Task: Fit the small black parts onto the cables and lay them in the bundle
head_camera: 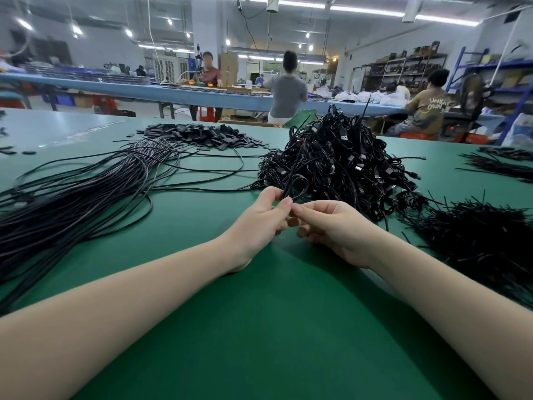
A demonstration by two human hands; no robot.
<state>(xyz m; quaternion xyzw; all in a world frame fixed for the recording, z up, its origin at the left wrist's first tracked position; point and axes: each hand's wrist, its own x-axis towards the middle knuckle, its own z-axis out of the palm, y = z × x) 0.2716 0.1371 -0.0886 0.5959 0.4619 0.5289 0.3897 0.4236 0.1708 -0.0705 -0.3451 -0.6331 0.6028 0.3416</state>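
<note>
My left hand (264, 217) pinches a looped cable (297, 184) near the tangled heap (340, 166); my right hand (331, 223) pinches beside it. Risk: snagging drags neighbouring cables along.

Brightness: well lit, even and cool.
Light source: ceiling strip lights (366, 9) in long rows, bulbs further back.
Glare: pale sheen on the green table (72, 131) at far left; lamps blown to white.
Shadows: soft, short, under the left hand (259, 223) and right hand (334, 229).
Focus: hands fairly sharp; people at the blue bench (173, 95) soft.
Distortion: wide-angle bending at the edges, forearms stretched.
</note>
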